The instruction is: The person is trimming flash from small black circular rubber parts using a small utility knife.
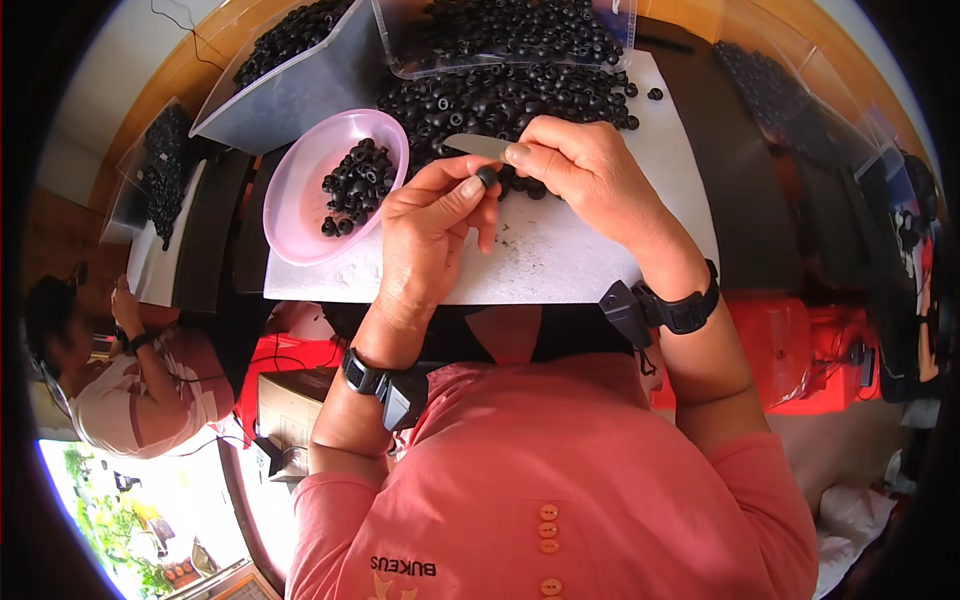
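Between the thumb and fingers of my left hand (pixel 430 220) is a small round black part (pixel 487 177), held over the white work board (pixel 560 265). My right hand (pixel 590 175) is closed on a knife (pixel 477 146), its short pale blade pointing left, just above the part. Whether the blade touches the part I cannot tell. Left of my left hand, a pink oval bowl (pixel 290 215) holds several similar black parts. Behind both hands, a large heap of these black parts (pixel 440 100) spreads over the board.
Behind the heap stands a clear plastic bin (pixel 510 68) full of black parts, with a grey bin (pixel 290 95) tilted at its left. Dark crumbs (pixel 510 235) lie on the board. At the far left, another person (pixel 150 390) sits at a separate table.
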Demonstrator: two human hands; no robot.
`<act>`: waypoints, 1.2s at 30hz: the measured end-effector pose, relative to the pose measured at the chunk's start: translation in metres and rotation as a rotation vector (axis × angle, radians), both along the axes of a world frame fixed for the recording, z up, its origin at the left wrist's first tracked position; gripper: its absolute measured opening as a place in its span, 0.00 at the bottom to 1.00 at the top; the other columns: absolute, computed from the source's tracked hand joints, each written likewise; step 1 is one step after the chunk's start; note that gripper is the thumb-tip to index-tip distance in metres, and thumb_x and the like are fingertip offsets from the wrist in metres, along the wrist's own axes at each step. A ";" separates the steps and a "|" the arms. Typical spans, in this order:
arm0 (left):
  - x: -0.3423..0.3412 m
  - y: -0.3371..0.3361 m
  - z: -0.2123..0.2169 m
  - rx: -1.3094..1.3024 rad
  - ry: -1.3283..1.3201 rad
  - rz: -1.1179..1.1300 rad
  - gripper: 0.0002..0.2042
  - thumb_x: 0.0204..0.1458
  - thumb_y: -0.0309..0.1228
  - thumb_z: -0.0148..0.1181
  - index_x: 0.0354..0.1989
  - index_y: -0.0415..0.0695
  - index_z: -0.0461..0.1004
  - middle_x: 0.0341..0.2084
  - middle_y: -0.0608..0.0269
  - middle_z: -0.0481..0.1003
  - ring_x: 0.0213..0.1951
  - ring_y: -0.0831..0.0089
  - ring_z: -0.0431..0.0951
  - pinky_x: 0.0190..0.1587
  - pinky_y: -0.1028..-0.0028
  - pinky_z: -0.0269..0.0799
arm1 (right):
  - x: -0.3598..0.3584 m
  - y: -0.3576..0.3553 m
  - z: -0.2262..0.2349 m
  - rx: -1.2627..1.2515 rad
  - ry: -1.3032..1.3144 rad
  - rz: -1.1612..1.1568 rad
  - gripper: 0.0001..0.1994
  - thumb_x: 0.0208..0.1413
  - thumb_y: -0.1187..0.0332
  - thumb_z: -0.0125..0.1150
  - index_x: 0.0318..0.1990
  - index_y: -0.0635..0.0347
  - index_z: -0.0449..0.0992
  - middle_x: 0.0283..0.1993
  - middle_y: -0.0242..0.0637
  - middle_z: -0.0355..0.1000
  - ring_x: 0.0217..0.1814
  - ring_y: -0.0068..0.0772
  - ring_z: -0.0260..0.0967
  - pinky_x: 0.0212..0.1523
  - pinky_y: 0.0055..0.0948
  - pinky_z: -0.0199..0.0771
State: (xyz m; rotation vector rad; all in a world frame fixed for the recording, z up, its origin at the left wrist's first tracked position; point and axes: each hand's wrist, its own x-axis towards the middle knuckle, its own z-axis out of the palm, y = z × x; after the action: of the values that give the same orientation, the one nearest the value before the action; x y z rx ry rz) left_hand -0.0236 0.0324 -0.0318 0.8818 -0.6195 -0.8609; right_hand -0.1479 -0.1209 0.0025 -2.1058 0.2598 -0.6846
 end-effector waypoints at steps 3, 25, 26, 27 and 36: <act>-0.001 -0.001 0.000 0.002 0.027 -0.008 0.07 0.62 0.22 0.56 0.45 0.32 0.76 0.34 0.52 0.79 0.29 0.71 0.79 0.24 0.74 0.74 | 0.003 -0.001 -0.004 -0.017 -0.027 0.024 0.15 0.61 0.60 0.61 0.28 0.63 0.75 0.15 0.41 0.63 0.17 0.31 0.58 0.21 0.34 0.57; -0.007 -0.002 -0.002 -0.002 0.085 -0.024 0.06 0.63 0.20 0.53 0.44 0.33 0.74 0.35 0.51 0.78 0.29 0.70 0.78 0.22 0.74 0.74 | 0.000 0.002 -0.003 -0.053 -0.008 0.055 0.14 0.62 0.63 0.60 0.26 0.62 0.74 0.15 0.41 0.65 0.16 0.32 0.60 0.21 0.34 0.59; -0.007 -0.002 -0.002 0.005 0.084 -0.017 0.06 0.63 0.21 0.53 0.44 0.33 0.74 0.35 0.51 0.78 0.29 0.70 0.78 0.22 0.74 0.74 | 0.001 0.002 -0.004 -0.056 -0.010 0.060 0.14 0.62 0.63 0.60 0.26 0.62 0.74 0.15 0.41 0.65 0.16 0.32 0.60 0.21 0.34 0.59; -0.007 -0.002 -0.002 0.010 0.083 -0.010 0.06 0.63 0.21 0.54 0.45 0.33 0.74 0.34 0.51 0.78 0.29 0.70 0.78 0.22 0.74 0.74 | 0.001 0.002 -0.004 -0.061 -0.013 0.066 0.14 0.62 0.63 0.60 0.26 0.62 0.74 0.15 0.41 0.65 0.16 0.32 0.60 0.21 0.34 0.59; -0.007 -0.002 -0.003 0.010 0.066 -0.011 0.07 0.62 0.21 0.55 0.45 0.33 0.74 0.32 0.53 0.78 0.27 0.71 0.78 0.20 0.75 0.72 | 0.000 -0.001 -0.006 -0.057 0.025 0.065 0.12 0.65 0.65 0.58 0.32 0.64 0.76 0.19 0.28 0.65 0.23 0.16 0.59 0.24 0.24 0.59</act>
State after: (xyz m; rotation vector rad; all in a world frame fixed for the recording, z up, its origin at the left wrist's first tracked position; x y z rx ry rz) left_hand -0.0306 0.0306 -0.0353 0.8566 -0.5636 -0.8998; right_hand -0.1478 -0.1215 -0.0031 -2.1679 0.1862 -0.6343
